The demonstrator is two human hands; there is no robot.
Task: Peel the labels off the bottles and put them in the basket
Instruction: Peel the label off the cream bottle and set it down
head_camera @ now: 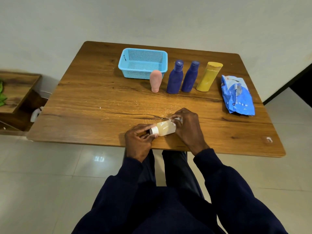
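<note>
A small clear bottle (166, 128) of yellowish liquid with a white cap lies sideways near the table's front edge. My left hand (139, 141) grips its cap end. At the bottle's base end, my right hand (187, 127) pinches a crumpled white piece of label (176, 119). Further back stand a pink bottle (155, 81), two dark blue bottles (175, 78) (190, 77) and a yellow bottle (209, 76). The light blue plastic basket (128, 65) sits behind the pink bottle.
A blue plastic packet (237, 96) lies at the right side of the wooden table (92, 102). Small white label scraps are scattered on the wood near my hands. A low wooden shelf (16, 98) stands on the floor to the left.
</note>
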